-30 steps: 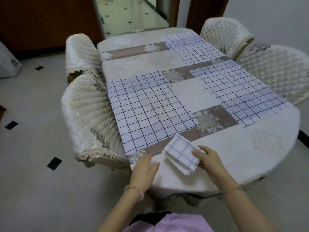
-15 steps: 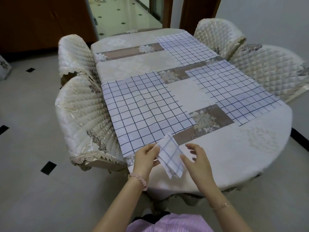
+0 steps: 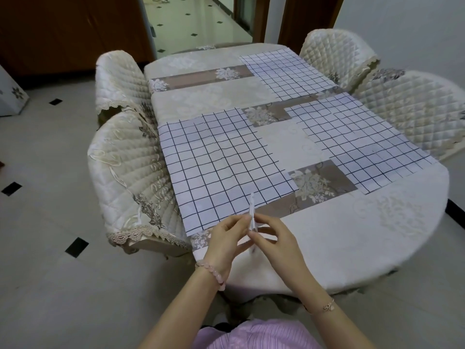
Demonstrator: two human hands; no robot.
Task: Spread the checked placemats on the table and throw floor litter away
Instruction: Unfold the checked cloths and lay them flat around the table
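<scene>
In the head view, a folded checked placemat (image 3: 252, 215) is held edge-on and upright above the near edge of the table (image 3: 352, 238). It is pinched from one side by the fingers of the left hand (image 3: 227, 238) and from the other by those of the right hand (image 3: 273, 239), the two hands close together. Three checked placemats are spread flat on the table: one (image 3: 221, 167) just beyond the hands, one (image 3: 362, 142) further right, one (image 3: 284, 71) near the table's far right corner. Quilted chairs (image 3: 125, 177) are set along both long sides of the table.
</scene>
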